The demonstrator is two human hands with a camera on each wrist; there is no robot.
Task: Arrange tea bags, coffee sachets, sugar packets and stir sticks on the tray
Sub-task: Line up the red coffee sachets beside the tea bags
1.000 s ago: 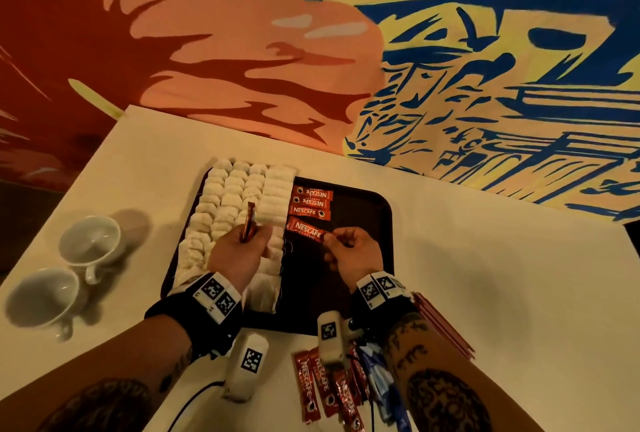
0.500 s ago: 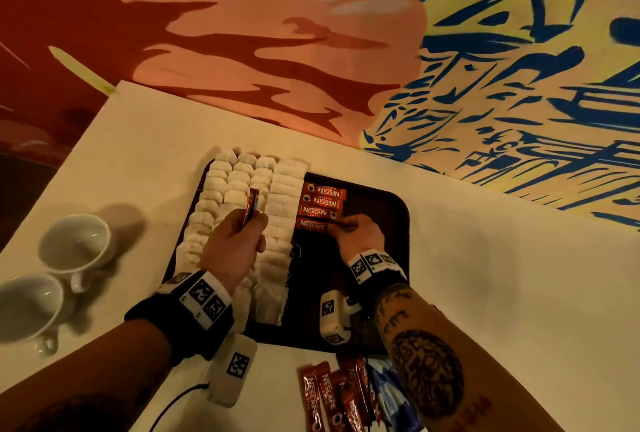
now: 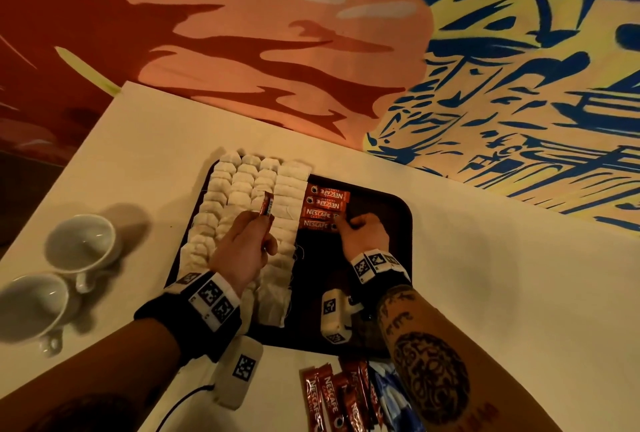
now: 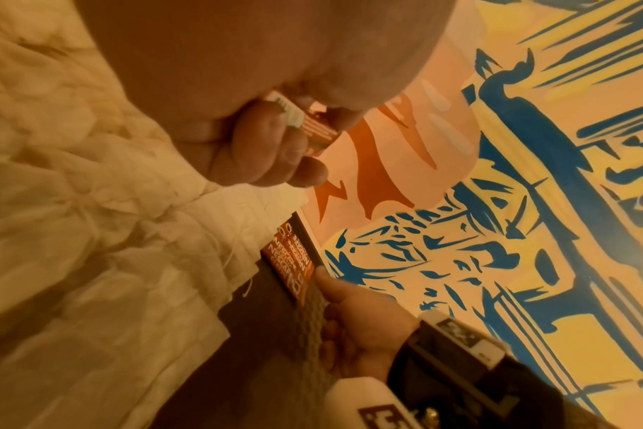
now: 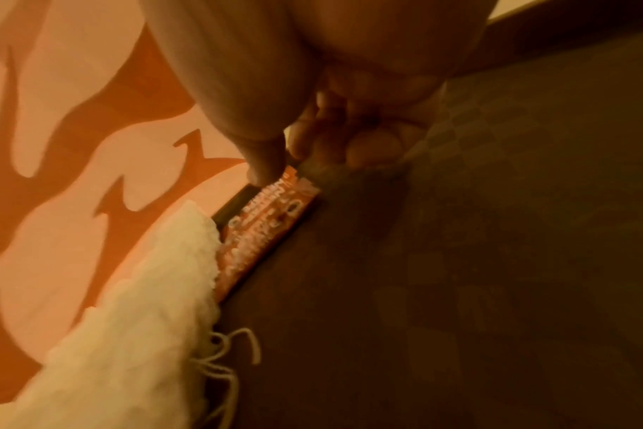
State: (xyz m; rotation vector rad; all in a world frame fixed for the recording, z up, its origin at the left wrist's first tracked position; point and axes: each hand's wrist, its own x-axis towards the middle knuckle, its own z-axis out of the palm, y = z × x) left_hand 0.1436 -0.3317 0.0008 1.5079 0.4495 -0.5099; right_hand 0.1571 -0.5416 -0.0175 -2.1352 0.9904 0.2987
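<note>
A dark tray point(image 3: 398, 209) lies on the white table. Rows of white tea bags point(image 3: 239, 189) fill its left part. Beside them, red coffee sachets point(image 3: 323, 204) lie side by side. My right hand point(image 3: 360, 230) rests on the tray, its curled fingers and thumb pinching the right end of the nearest sachet point(image 3: 317, 224), which lies flat in the row. In the right wrist view the thumb point(image 5: 261, 156) presses at the end of the sachets point(image 5: 265, 229). My left hand point(image 3: 242, 244) hovers over the tea bags and pinches another red sachet point(image 3: 266, 203) point(image 4: 312, 127) upright.
Two white cups point(image 3: 81, 241) point(image 3: 33, 303) lie on the table at the left. Loose red sachets point(image 3: 332, 397) and blue packets point(image 3: 391, 393) are piled at the near edge, under my right forearm. A painted wall stands behind the table.
My right hand carried its sachet forward and laid it down as the nearest one in the row. The left hand edged forward with its own sachet.
</note>
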